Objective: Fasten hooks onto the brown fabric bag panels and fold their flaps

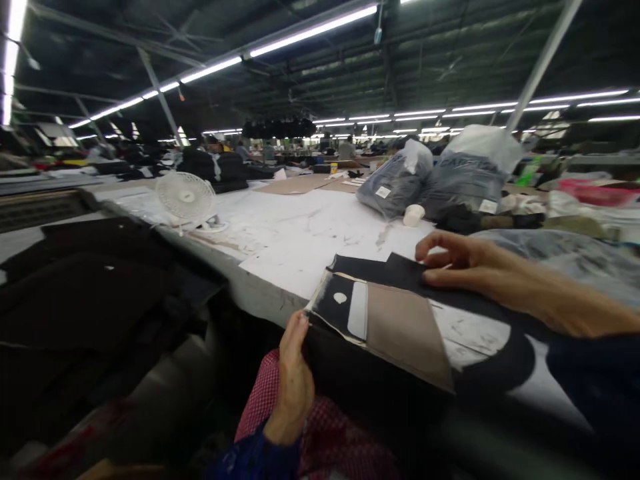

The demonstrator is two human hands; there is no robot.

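A layered fabric piece (407,327) with a taupe panel, a pale strip and a black end bearing a white spot lies at the table's near edge. My left hand (295,380) is closed on its left corner, thumb on top and the other fingers mostly hidden beneath. Over the far side, my right hand (475,267) has its thumb and curled fingers at the edge of a black fabric piece (405,268); the exact contact is partly hidden. White material shows through a rounded opening in the black cloth to the right.
White paper covers the table (300,233). A small white fan (185,197) stands at the left. Plastic-wrapped bundles (465,173) and a white cup-like roll (413,215) sit farther back. Dark cloth (100,287) is heaped on the left, beside the table edge.
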